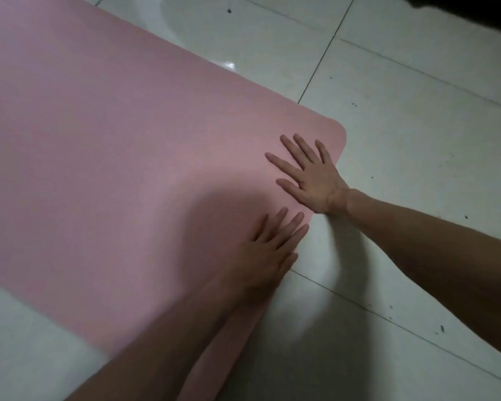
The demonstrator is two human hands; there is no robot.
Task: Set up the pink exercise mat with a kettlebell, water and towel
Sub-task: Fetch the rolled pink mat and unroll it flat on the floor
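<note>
The pink exercise mat (113,157) lies unrolled and flat on the tiled floor, running from the upper left to a rounded corner at centre right. My right hand (310,175) rests palm down on the mat just inside that corner, fingers spread. My left hand (269,250) lies flat on the mat's near short edge, fingers apart, a little below the right hand. Neither hand holds anything. No kettlebell, water bottle or towel is in view.
Pale floor tiles (402,117) with dark grout lines and small dark specks surround the mat on the right and below. A dark object (475,10) sits at the top right corner. A bright glare spot (229,65) shows on the tile beside the mat's far edge.
</note>
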